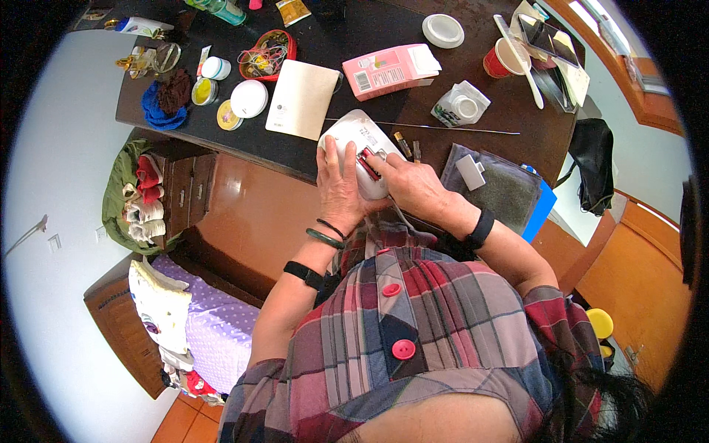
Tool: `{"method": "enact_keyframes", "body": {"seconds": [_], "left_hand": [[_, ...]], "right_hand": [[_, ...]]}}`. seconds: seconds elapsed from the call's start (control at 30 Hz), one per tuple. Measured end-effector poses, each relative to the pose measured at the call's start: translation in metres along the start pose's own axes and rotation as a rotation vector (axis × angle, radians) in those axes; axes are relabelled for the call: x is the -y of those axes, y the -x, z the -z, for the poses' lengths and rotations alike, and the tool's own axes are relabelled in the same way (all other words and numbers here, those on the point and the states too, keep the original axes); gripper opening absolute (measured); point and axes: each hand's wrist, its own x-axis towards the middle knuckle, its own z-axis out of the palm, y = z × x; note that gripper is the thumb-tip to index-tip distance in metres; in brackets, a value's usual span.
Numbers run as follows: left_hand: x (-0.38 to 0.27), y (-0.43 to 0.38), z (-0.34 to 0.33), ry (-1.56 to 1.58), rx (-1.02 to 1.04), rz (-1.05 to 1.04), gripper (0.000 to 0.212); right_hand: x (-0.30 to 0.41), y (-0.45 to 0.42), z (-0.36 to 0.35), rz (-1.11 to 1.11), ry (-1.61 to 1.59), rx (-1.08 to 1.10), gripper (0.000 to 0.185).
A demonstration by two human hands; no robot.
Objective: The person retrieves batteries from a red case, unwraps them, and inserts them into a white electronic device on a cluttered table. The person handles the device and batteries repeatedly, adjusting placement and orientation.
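Observation:
A white electronic device (360,124) with a rounded body lies face down in my left hand (340,191), whose fingers are spread over its back. Red batteries (370,166) sit in its open battery compartment. The fingertips of my right hand (424,188) press at the compartment's edge, beside the batteries. A pale tube or cable (403,215) runs down from the device. Just beyond my right hand, two loose batteries (403,145) lie on the dark table (382,133). The white battery cover (471,172) rests on a grey fabric pad (498,194) to the right.
A thin rod (476,130) lies across the table behind the device. Farther back are a beige notebook (299,99), a pink box (382,72), a white bottle (462,105) and a red paper cup (498,60). Jars (249,98) and a red basket of cords (268,55) stand left.

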Motion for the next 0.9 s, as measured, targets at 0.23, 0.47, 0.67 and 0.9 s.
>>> {"method": "enact_keyframes", "body": {"seconds": [0.23, 0.47, 0.67, 0.9], "left_hand": [[-0.001, 0.002, 0.001, 0.003, 0.019, 0.019, 0.135], [-0.003, 0.003, 0.001, 0.018, 0.017, 0.026, 0.137], [-0.002, 0.002, 0.001, 0.023, 0.031, 0.028, 0.137], [0.005, -0.006, 0.021, 0.118, 0.119, -0.051, 0.121]], "right_hand": [[-0.022, 0.02, 0.0, -0.054, -0.132, -0.151, 0.03], [-0.035, 0.042, -0.001, -0.124, -0.185, -0.153, 0.025], [-0.038, 0.042, -0.005, -0.223, -0.277, -0.126, 0.02], [-0.036, 0.048, -0.014, -0.26, -0.429, 0.069, 0.02]]}}
